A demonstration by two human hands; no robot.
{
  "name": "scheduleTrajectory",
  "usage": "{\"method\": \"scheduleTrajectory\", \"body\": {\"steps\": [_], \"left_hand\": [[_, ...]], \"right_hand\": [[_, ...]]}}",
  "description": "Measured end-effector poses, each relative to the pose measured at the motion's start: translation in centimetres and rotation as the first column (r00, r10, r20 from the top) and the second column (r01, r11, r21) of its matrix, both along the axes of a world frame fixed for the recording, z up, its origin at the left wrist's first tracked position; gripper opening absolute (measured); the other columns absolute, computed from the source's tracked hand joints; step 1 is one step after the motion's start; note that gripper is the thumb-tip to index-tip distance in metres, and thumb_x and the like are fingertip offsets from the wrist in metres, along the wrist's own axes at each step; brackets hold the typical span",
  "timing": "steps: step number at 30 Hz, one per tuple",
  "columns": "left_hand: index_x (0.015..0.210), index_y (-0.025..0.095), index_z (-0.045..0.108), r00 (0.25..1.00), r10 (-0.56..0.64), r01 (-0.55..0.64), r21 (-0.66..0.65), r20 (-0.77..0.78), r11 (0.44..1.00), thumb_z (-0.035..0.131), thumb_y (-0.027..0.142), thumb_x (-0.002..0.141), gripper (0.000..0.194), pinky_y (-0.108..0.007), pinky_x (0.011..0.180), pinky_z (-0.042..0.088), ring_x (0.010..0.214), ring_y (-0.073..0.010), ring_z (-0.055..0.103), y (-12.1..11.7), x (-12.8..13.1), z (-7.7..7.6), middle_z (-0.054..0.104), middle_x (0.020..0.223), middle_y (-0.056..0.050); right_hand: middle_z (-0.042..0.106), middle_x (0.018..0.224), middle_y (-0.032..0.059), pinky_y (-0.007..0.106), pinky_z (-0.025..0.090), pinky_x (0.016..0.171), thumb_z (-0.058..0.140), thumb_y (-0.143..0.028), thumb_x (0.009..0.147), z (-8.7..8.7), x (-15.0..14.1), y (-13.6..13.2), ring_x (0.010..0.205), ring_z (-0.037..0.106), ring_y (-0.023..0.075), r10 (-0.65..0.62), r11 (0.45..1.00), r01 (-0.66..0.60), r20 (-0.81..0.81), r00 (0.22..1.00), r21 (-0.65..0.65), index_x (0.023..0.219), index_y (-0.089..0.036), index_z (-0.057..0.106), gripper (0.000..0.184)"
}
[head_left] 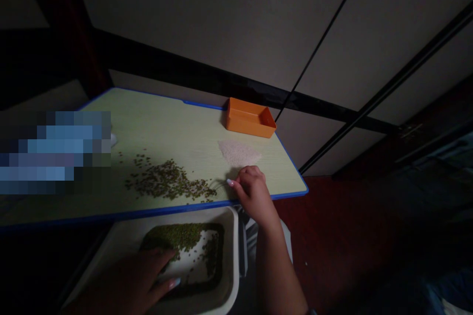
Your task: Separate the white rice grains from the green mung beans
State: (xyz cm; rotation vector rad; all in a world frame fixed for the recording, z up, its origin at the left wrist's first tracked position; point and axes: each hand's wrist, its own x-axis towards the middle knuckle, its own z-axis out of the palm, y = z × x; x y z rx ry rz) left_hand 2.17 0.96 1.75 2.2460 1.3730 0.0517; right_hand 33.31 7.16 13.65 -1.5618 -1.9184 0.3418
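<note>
My right hand (252, 192) rests on the table (155, 123) near its front edge. Its fingers are curled together, one fingertip pointing left toward the spread of green beans (168, 182). Whether anything is pinched in them is too small to tell. A small heap of white rice (238, 152) lies just beyond this hand. Below the table edge my left hand (129, 285) grips the rim of a white tray (229, 256) with its thumb inside. The tray holds several green beans (185, 238).
An orange box (250, 118) stands at the table's far edge. A blurred-out patch covers the left side of the table. A dark beam and pale wall panels run behind. Red floor lies to the right.
</note>
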Motion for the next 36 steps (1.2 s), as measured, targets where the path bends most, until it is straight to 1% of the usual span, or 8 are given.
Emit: {"method": "scheduleTrajectory", "body": {"steps": [5, 11, 15, 20, 23, 26, 31, 36], "left_hand": [[0.137, 0.034, 0.088, 0.998, -0.019, 0.016, -0.046, -0.059, 0.999, 0.066, 0.047, 0.095, 0.049, -0.044, 0.113, 0.069, 0.131, -0.0372, 0.086, 0.0, 0.5, 1.0, 0.091, 0.14, -0.009], [0.13, 0.035, 0.09, 1.0, 0.0, 0.0, -0.036, 0.003, 0.999, 0.07, 0.049, 0.092, 0.045, -0.047, 0.11, 0.07, 0.127, -0.0393, 0.087, 0.2, 0.4, 0.7, 0.093, 0.134, -0.009], [0.135, 0.032, 0.089, 0.999, 0.003, -0.005, -0.049, -0.032, 0.999, 0.067, 0.049, 0.093, 0.05, -0.051, 0.114, 0.068, 0.131, -0.0412, 0.085, 0.1, 0.5, 1.0, 0.091, 0.139, -0.012], [0.133, 0.033, 0.089, 0.999, -0.003, 0.0, -0.073, -0.034, 0.997, 0.065, 0.05, 0.092, 0.05, -0.047, 0.111, 0.069, 0.129, -0.0396, 0.087, 0.1, 0.9, 1.7, 0.092, 0.137, -0.01], [0.137, 0.032, 0.088, 0.998, -0.009, 0.004, -0.075, -0.067, 0.997, 0.062, 0.052, 0.093, 0.055, -0.046, 0.113, 0.068, 0.132, -0.039, 0.086, 0.1, 1.0, 1.9, 0.091, 0.141, -0.01], [0.139, 0.033, 0.087, 0.996, -0.016, 0.01, -0.075, -0.082, 0.997, 0.062, 0.053, 0.093, 0.057, -0.044, 0.114, 0.068, 0.133, -0.0372, 0.085, 0.2, 0.8, 1.8, 0.09, 0.143, -0.009], [0.129, 0.037, 0.09, 1.0, -0.002, 0.001, -0.032, -0.028, 0.999, 0.067, 0.055, 0.091, 0.048, -0.04, 0.11, 0.069, 0.129, -0.0347, 0.087, 0.2, 0.5, 0.8, 0.093, 0.137, -0.006], [0.134, 0.036, 0.088, 1.0, 0.017, -0.017, -0.035, -0.018, 0.999, 0.066, 0.053, 0.092, 0.05, -0.043, 0.114, 0.067, 0.13, -0.0357, 0.086, 0.1, 0.3, 0.6, 0.091, 0.14, -0.007]], "right_hand": [[0.074, 0.099, 0.0071, 0.044, 0.045, 0.099, 0.08, -0.024, 0.106, 0.2, 0.0, -0.1, 0.107, 0.064, 0.0288, 0.012, 1.0, -0.012, -0.005, 1.0, -0.009, 0.08, -0.024, 0.069, 0.028], [0.075, 0.099, 0.0069, 0.044, 0.045, 0.099, 0.079, -0.021, 0.106, 0.2, -0.1, -0.3, 0.108, 0.064, 0.0288, 0.033, 0.999, -0.033, -0.024, 0.999, -0.001, 0.081, -0.024, 0.068, 0.027], [0.074, 0.099, 0.0063, 0.044, 0.045, 0.1, 0.079, -0.022, 0.106, 0.4, -0.4, -0.2, 0.109, 0.064, 0.0283, 0.04, 0.999, -0.04, -0.013, 0.999, -0.013, 0.082, -0.024, 0.069, 0.027], [0.074, 0.099, 0.0067, 0.045, 0.044, 0.1, 0.079, -0.021, 0.105, 0.5, -0.4, -0.1, 0.109, 0.064, 0.0287, 0.021, 1.0, -0.021, -0.002, 1.0, -0.019, 0.081, -0.024, 0.067, 0.028], [0.074, 0.1, 0.0074, 0.045, 0.044, 0.1, 0.079, -0.022, 0.106, 0.4, -0.5, 0.0, 0.11, 0.063, 0.0292, 0.007, 1.0, -0.006, 0.014, 1.0, -0.01, 0.081, -0.024, 0.068, 0.028], [0.074, 0.1, 0.0075, 0.044, 0.044, 0.099, 0.08, -0.023, 0.106, 0.2, -0.5, 0.1, 0.109, 0.063, 0.0292, -0.005, 1.0, 0.005, 0.032, 0.999, -0.003, 0.081, -0.024, 0.07, 0.027], [0.072, 0.098, 0.0069, 0.043, 0.045, 0.098, 0.08, -0.025, 0.106, 0.0, -0.7, 0.3, 0.107, 0.062, 0.0287, 0.002, 1.0, -0.002, 0.03, 1.0, 0.003, 0.082, -0.024, 0.071, 0.026], [0.072, 0.097, 0.0069, 0.042, 0.046, 0.096, 0.081, -0.024, 0.106, -0.2, -1.0, 0.4, 0.106, 0.063, 0.0283, 0.012, 1.0, -0.012, 0.018, 1.0, -0.004, 0.081, -0.024, 0.071, 0.027]]}}
